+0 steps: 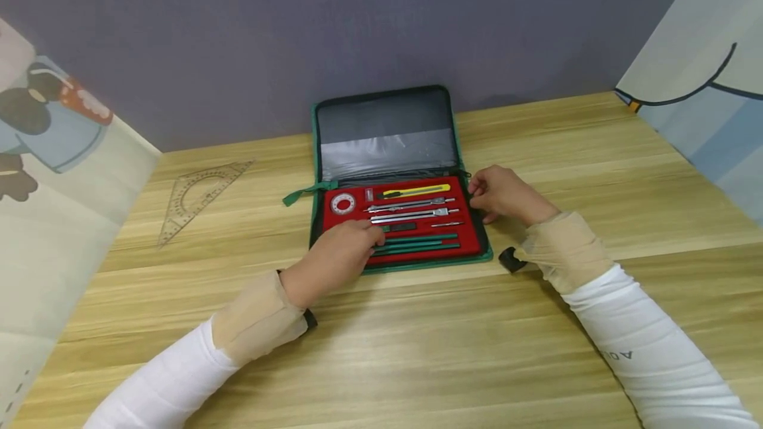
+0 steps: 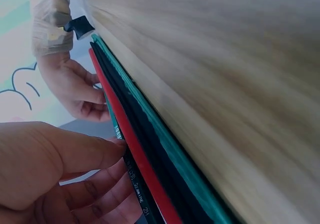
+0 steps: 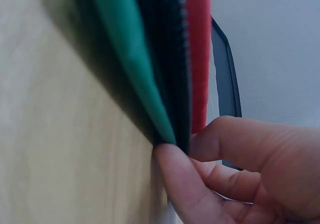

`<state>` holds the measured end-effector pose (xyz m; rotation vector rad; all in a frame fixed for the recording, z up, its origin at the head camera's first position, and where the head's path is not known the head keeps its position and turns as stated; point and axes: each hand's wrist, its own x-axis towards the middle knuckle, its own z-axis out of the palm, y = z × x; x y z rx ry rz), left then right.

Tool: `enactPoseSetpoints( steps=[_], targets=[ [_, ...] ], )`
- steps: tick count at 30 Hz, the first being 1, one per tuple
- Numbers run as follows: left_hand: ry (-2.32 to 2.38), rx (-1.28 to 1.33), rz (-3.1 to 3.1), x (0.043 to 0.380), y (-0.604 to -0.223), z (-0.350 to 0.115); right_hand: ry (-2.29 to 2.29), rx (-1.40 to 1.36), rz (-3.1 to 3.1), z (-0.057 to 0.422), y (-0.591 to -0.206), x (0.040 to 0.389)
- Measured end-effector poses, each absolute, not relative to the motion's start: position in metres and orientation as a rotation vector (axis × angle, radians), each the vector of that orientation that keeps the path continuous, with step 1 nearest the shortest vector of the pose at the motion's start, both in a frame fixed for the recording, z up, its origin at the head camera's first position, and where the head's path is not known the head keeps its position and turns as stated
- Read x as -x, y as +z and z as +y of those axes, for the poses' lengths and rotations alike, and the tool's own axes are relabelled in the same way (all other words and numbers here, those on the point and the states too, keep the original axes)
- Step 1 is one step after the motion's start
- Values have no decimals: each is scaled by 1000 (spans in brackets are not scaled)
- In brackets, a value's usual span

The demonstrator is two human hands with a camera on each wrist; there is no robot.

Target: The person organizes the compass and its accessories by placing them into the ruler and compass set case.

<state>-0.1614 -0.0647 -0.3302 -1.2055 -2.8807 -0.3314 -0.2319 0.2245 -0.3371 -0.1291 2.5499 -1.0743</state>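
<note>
A green zip case (image 1: pixel 429 265) lies unfolded on the table, its red insert (image 1: pixel 469 220) filled with drawing tools. My left hand (image 1: pixel 342 253) reaches over its lower left part. In the left wrist view, that thumb and the fingers behind it pinch a dark green pencil (image 2: pixel 136 186) marked "Drawing 2H", along the red edge. Several green pencils (image 1: pixel 426 243) show right of the hand, which hides their left ends. My right hand (image 1: pixel 507 194) grips the case's right edge between thumb and finger, beside the black zip (image 3: pixel 182 58).
The insert also holds a yellow cutter (image 1: pixel 426 190), metal compasses (image 1: pixel 441 212), a white ring-shaped piece (image 1: pixel 334 204) and a small dark block (image 1: pixel 404 226). The dark lid (image 1: pixel 381 114) leans near the wall. A clear set square (image 1: pixel 179 220) lies at left.
</note>
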Motion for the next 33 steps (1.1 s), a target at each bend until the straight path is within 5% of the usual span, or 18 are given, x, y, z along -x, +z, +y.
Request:
enactPoseSetpoints(
  steps=[33],
  targets=[
    [-367, 1170, -2930, 172, -327, -58, -1082, 113, 2529, 223, -336, 234]
  ],
)
